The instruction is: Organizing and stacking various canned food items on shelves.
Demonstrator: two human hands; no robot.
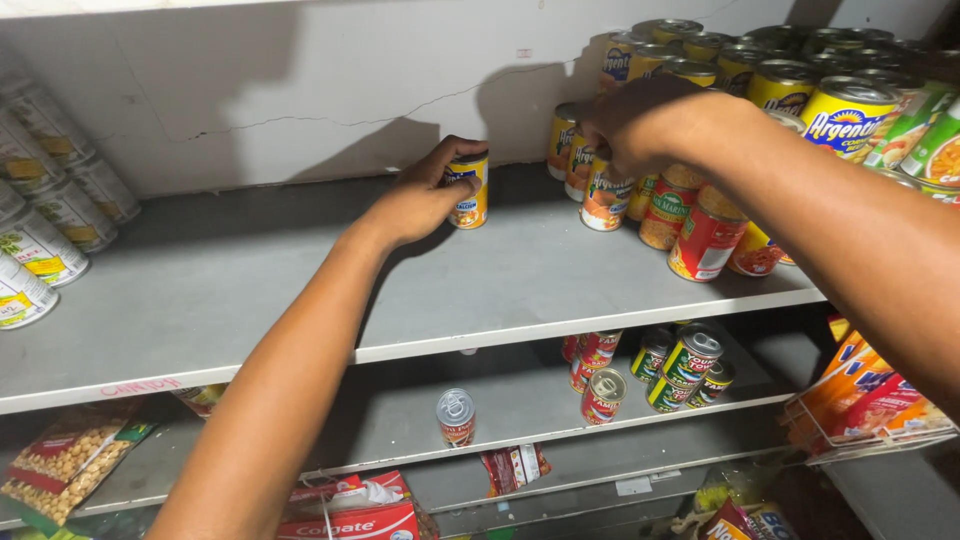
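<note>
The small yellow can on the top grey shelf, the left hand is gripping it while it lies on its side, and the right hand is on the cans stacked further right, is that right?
Not quite. In the head view the small yellow can stands upright on the grey shelf, not on its side. The left hand does grip it, and the right hand is on the stacked cans further right.

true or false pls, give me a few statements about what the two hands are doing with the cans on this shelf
1. The left hand grips a small yellow can standing upright on the grey shelf. True.
2. The right hand rests empty on the lower shelf. False: it reaches onto the top of an orange-labelled can in the cluster on the upper shelf.
3. The yellow can stands apart from the cluster. True.
4. The yellow can lies on its side. False: it is upright.
</note>
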